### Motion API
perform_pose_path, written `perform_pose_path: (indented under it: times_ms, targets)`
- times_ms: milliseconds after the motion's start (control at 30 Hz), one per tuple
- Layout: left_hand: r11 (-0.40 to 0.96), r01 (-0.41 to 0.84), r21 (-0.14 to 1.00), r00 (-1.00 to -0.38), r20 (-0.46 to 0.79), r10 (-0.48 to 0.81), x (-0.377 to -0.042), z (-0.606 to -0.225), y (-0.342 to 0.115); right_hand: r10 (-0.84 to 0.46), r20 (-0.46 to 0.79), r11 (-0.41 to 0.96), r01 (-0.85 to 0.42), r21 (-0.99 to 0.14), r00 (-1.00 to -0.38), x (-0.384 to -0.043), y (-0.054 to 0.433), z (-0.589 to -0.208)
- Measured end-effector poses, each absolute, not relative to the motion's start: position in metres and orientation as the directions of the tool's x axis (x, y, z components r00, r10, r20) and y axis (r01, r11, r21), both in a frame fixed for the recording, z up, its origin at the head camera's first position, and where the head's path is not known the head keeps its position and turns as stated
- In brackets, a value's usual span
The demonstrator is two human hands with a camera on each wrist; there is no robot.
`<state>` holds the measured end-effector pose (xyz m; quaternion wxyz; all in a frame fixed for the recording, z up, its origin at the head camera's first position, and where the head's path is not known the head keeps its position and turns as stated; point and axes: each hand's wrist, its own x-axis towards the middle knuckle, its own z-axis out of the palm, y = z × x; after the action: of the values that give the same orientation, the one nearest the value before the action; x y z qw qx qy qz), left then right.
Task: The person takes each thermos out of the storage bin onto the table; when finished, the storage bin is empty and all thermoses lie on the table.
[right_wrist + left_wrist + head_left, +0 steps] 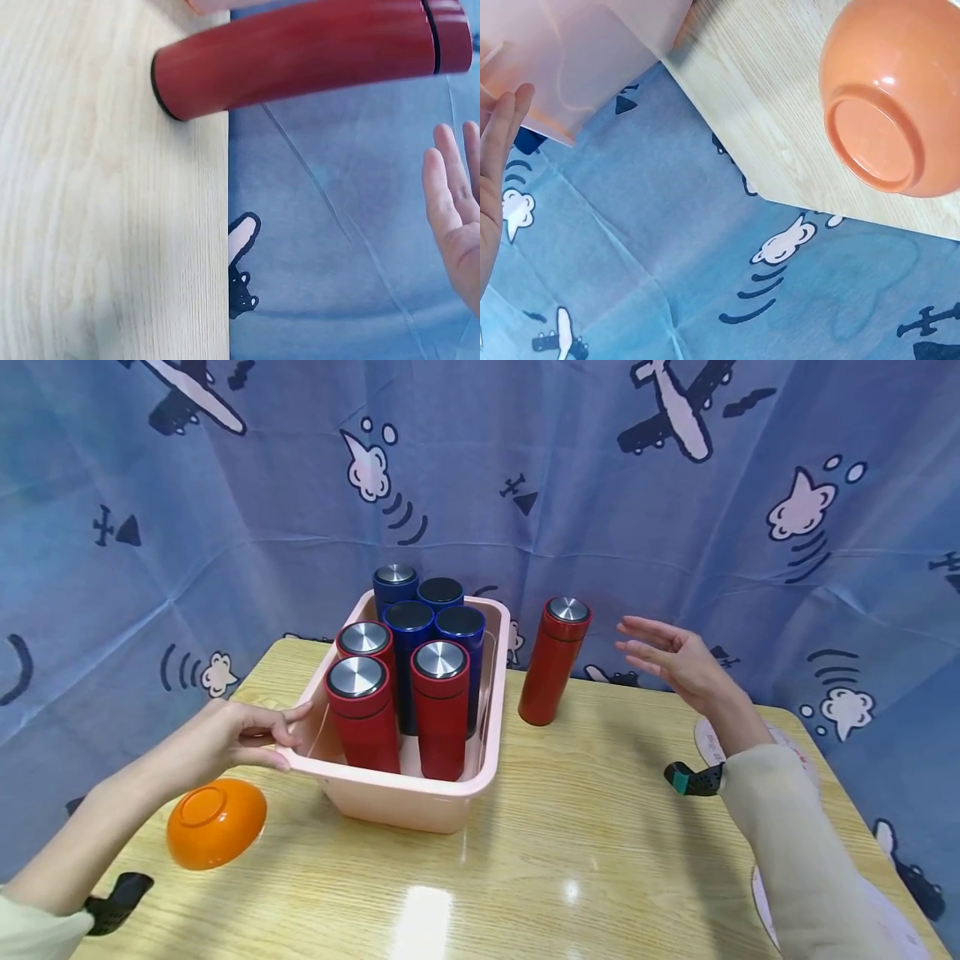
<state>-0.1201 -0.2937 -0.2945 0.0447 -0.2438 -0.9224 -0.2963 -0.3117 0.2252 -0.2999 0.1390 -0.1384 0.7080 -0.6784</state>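
The left hand (227,732) pinches the rim of the pale-pink rectangular plastic bin (397,804) at the near-left corner; the right hand (681,667), fingers extended and holding nothing, is farther right of the bin, apart from the red cylindrical flask with silver metallic lid (552,670); this flask stands upright just right of the bin; inside the bin stand three red flasks (441,718), nearer, and four dark-blue flasks (411,635), farther back; left of the bin, a glossy orange round bowl (228,827) rests base up; all on a wood-grain table (585,852); behind the bin hangs a blue airplane-printed fabric curtain (465,435).
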Motion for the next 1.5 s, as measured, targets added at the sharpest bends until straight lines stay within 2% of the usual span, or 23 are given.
perform_pose_path:
  times_ms: [467,700,1167,1500]
  targets:
    - [0.684,0.483,0.546,-0.872,0.233,0.43,-0.118,-0.296,-0.299,-0.42,0.027,0.002,-0.03,-1.0,-0.907,-0.275,0.208,-0.291]
    - [0.669,0.506,0.545,-0.86,0.261,0.438,-0.118,-0.298,-0.3,-0.494,0.049,-0.049,-0.028,-0.998,-0.868,-0.257,0.194,-0.288]
    - [0.661,0.486,0.572,-0.87,0.244,0.429,-0.116,-0.298,-0.301,-0.585,0.051,-0.02,-0.048,-0.999,-0.809,-0.221,0.155,-0.289]
    - [0.652,0.506,0.564,-0.858,0.251,0.448,-0.121,-0.298,-0.296,-0.666,0.031,-0.014,-0.029,-0.999,-0.745,-0.216,0.127,-0.294]
